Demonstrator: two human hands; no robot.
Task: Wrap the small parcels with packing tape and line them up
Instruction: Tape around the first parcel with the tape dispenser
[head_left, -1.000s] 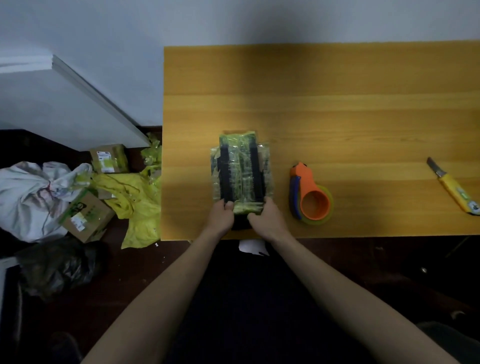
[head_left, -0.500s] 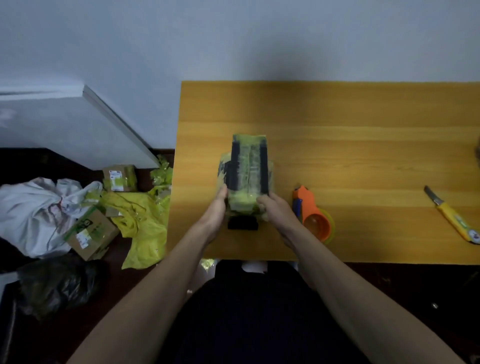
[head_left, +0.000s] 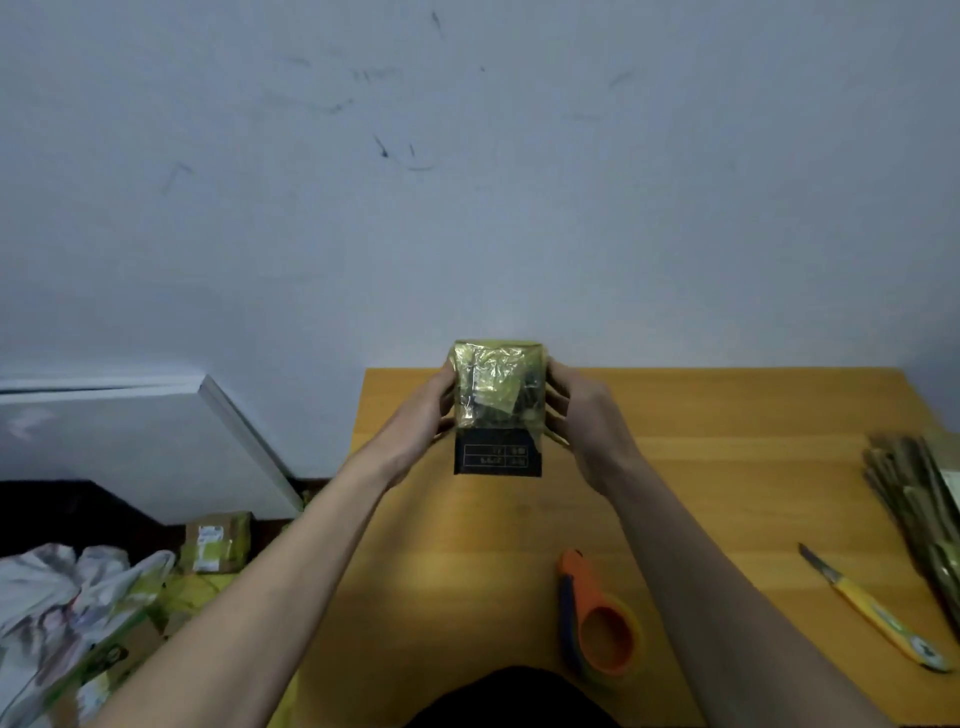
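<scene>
Both hands raised over the desk's far edge, left hand and right hand with fingers clamped on the taped parcel (black label end showing), tape dispenser near the front edge, yellow knife toward the right edge

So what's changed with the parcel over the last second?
Both hands, left hand and right hand, lifted the yellow-taped black parcel off the wooden table, raising and tilting it on end. The orange tape dispenser and yellow-handled utility knife stayed put.
</scene>
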